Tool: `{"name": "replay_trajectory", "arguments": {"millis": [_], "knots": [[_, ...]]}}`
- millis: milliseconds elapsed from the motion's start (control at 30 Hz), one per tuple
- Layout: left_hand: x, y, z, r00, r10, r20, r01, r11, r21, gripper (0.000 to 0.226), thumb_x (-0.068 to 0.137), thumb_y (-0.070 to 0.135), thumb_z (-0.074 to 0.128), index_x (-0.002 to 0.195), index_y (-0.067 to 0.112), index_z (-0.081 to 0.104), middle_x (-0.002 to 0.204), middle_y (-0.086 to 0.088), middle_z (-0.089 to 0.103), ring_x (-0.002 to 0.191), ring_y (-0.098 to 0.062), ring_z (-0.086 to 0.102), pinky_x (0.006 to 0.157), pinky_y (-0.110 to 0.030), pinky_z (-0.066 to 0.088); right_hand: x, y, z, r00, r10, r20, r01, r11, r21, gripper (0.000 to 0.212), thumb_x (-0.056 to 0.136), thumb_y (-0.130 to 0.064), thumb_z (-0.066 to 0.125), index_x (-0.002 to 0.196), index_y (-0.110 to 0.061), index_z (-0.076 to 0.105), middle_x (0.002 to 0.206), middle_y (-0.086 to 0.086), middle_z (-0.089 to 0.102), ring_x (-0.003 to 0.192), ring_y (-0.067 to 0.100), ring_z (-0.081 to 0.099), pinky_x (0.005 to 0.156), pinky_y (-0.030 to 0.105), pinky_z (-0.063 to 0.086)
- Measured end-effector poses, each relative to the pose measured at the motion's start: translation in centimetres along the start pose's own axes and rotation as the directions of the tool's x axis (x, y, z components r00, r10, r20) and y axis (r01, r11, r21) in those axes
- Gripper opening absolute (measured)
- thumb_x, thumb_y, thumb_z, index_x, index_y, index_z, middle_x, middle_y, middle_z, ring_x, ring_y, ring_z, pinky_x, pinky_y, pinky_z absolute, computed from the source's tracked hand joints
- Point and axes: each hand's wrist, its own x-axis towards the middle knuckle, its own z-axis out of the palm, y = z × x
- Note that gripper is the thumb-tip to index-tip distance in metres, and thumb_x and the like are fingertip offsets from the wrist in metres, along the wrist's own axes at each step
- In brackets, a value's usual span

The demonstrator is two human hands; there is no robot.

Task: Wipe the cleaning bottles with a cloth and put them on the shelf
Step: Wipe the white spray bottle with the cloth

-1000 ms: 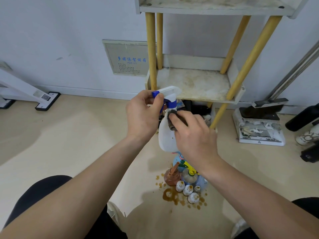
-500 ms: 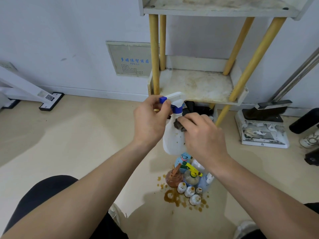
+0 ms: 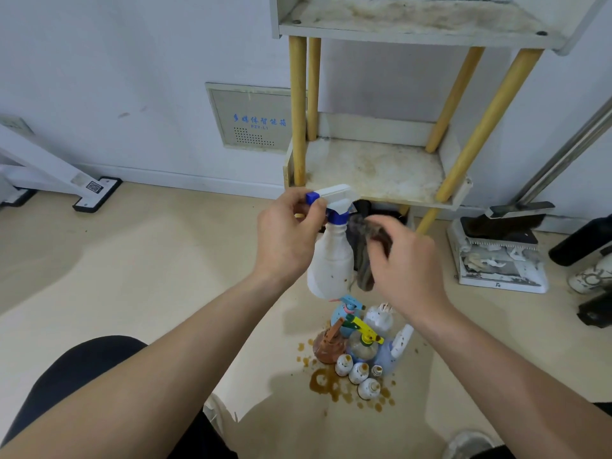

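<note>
My left hand [image 3: 287, 235] grips the blue-and-white trigger head of a white spray bottle [image 3: 330, 263], which hangs upright in the air in front of the shelf. My right hand [image 3: 402, 263] holds a dark grey cloth [image 3: 362, 256] against the bottle's right side. The bottle's body carries brown specks. On the floor below stands a cluster of dirty bottles [image 3: 359, 346]: a brown one, a blue one, a clear one with a yellow trigger, and several small white ones. The stained white shelf [image 3: 374, 170] with yellow posts stands behind my hands.
A brown spill [image 3: 326, 384] spreads on the floor around the small bottles. A dustpan with a brush [image 3: 500, 253] lies at the right by the wall. Dark bottles [image 3: 583, 240] sit at the far right. A white stand base [image 3: 94, 193] rests at the left.
My right hand has shifted with the cloth from the bottle's front round to its right side, uncovering the bottle's body. The camera has tilted, so the bottle cluster sits higher in view.
</note>
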Motion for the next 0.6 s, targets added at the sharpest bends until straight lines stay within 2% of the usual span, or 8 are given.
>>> {"name": "replay_trajectory", "arguments": {"millis": [100,133,200,300,367,467,533,600], "knots": [[-0.8,0.1,0.6,0.998,0.031,0.051,-0.032,0.999,0.038,0.013,0.098,0.024,0.062,0.105,0.018,0.070,0.079,0.012,0.070,0.075,-0.002,0.067,0.072,-0.029,0.057,1.4,0.4,-0.1,0.970,0.243,-0.028,-0.235,0.959,0.161,0.012,0.096,-0.024,0.062,0.095,-0.019,0.073,0.078,-0.002,0.073,0.073,0.022,0.066,0.068,0.040,0.055],[-1.0,0.0,0.8,0.998,0.033,0.051,-0.034,0.999,0.034,0.013,0.098,0.025,0.062,0.106,0.018,0.070,0.080,0.012,0.069,0.077,-0.002,0.067,0.072,-0.029,0.057,1.6,0.6,0.1,0.953,0.302,-0.015,-0.293,0.935,0.198,0.016,0.096,-0.025,0.063,0.087,-0.015,0.071,0.074,0.000,0.073,0.072,0.022,0.066,0.068,0.043,0.056],[-1.1,-0.1,0.9,0.998,0.030,0.054,-0.030,1.000,0.003,0.013,0.098,0.025,0.063,0.105,0.018,0.070,0.081,0.011,0.070,0.078,-0.006,0.068,0.075,-0.035,0.058,1.6,0.9,0.6,0.932,0.362,0.033,-0.359,0.902,0.238,0.021,0.095,-0.026,0.063,0.082,-0.012,0.069,0.074,0.003,0.073,0.074,0.023,0.068,0.068,0.047,0.056],[-1.4,-0.2,1.2,0.996,0.054,0.075,-0.051,0.998,-0.037,0.009,0.097,0.031,0.062,0.102,0.027,0.068,0.084,0.011,0.071,0.083,-0.017,0.070,0.080,-0.046,0.057,1.5,0.7,0.9,0.923,0.374,0.089,-0.384,0.885,0.262,0.019,0.096,-0.026,0.062,0.084,-0.015,0.071,0.077,-0.001,0.073,0.077,0.019,0.068,0.071,0.045,0.057],[-1.5,-0.2,1.4,0.993,0.078,0.094,-0.074,0.996,-0.045,0.005,0.097,0.036,0.059,0.099,0.035,0.064,0.087,0.011,0.070,0.083,-0.021,0.070,0.080,-0.050,0.057,1.3,0.3,0.8,0.938,0.325,0.118,-0.346,0.887,0.306,0.014,0.097,-0.025,0.061,0.089,-0.022,0.071,0.079,-0.007,0.072,0.078,0.013,0.067,0.069,0.039,0.055],[-1.4,-0.4,1.6,0.990,0.095,0.106,-0.090,0.995,-0.053,0.008,0.096,0.039,0.056,0.099,0.034,0.061,0.090,0.008,0.070,0.084,-0.024,0.070,0.079,-0.052,0.056,0.9,-0.3,0.8,0.955,0.241,0.171,-0.286,0.900,0.329,0.011,0.098,-0.023,0.058,0.100,-0.027,0.068,0.081,-0.011,0.068,0.079,0.010,0.063,0.066,0.033,0.048],[-1.4,-0.6,1.6,0.989,0.096,0.111,-0.090,0.994,-0.060,0.008,0.098,0.037,0.056,0.100,0.032,0.062,0.089,0.010,0.069,0.083,-0.024,0.069,0.079,-0.052,0.056,0.5,-0.7,0.9,0.953,0.228,0.198,-0.285,0.896,0.340,0.013,0.094,-0.031,0.062,0.107,-0.031,0.067,0.086,-0.013,0.069,0.083,0.007,0.063,0.068,0.033,0.052],[-1.4,-0.8,1.7,0.989,0.092,0.119,-0.084,0.994,-0.071,0.008,0.100,0.035,0.057,0.102,0.029,0.062,0.088,0.012,0.068,0.082,-0.024,0.069,0.080,-0.052,0.056,0.1,-0.7,1.1,0.952,0.237,0.196,-0.292,0.896,0.334,0.025,0.087,-0.044,0.068,0.111,-0.035,0.065,0.091,-0.016,0.070,0.088,0.007,0.065,0.071,0.035,0.056]]}}
